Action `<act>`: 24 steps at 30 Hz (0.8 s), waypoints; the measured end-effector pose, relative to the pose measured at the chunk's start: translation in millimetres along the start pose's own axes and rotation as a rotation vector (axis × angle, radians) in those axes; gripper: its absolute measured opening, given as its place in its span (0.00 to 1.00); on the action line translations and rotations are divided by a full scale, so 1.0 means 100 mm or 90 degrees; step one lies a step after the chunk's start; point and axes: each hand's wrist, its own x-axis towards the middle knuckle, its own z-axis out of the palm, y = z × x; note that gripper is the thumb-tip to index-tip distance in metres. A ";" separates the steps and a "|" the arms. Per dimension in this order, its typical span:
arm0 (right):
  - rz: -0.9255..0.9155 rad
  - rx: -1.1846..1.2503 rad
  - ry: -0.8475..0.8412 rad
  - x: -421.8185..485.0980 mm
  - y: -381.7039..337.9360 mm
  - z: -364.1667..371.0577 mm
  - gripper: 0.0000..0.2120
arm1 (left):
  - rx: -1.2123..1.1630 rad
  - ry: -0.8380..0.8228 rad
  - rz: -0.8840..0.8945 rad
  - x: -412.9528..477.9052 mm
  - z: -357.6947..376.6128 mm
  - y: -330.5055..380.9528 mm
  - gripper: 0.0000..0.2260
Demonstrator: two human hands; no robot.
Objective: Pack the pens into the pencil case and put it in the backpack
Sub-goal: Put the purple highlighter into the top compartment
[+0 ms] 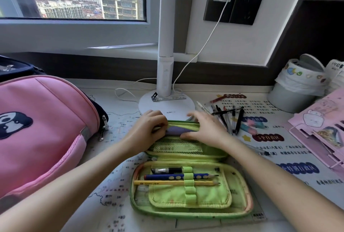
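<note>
On desk (119, 138), pencil case (237, 192) open, pencils (173, 182) inside; left hand (149, 129) pinches rim, right hand (206, 129) presses it.

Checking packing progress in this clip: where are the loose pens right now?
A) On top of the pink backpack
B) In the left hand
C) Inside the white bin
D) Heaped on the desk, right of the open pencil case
D: the loose pens lie in a heap on the printed desk mat, right of the open pencil case and just beyond the right hand.
</note>
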 end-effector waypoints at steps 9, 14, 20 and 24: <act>-0.066 0.165 -0.160 -0.13 0.09 -0.37 0.25 | -0.044 0.005 0.076 -0.35 -0.11 0.13 0.06; -0.070 0.042 -0.182 0.22 -0.20 -0.21 0.16 | -0.040 -0.073 0.091 -0.45 -0.23 0.18 0.06; -0.082 -0.060 -0.268 0.49 -0.43 0.04 0.10 | -0.063 -0.129 0.050 -0.55 -0.32 0.16 0.05; -0.102 -0.075 -0.257 0.46 -0.44 0.07 0.05 | -0.059 -0.127 0.003 -0.54 -0.30 0.16 0.04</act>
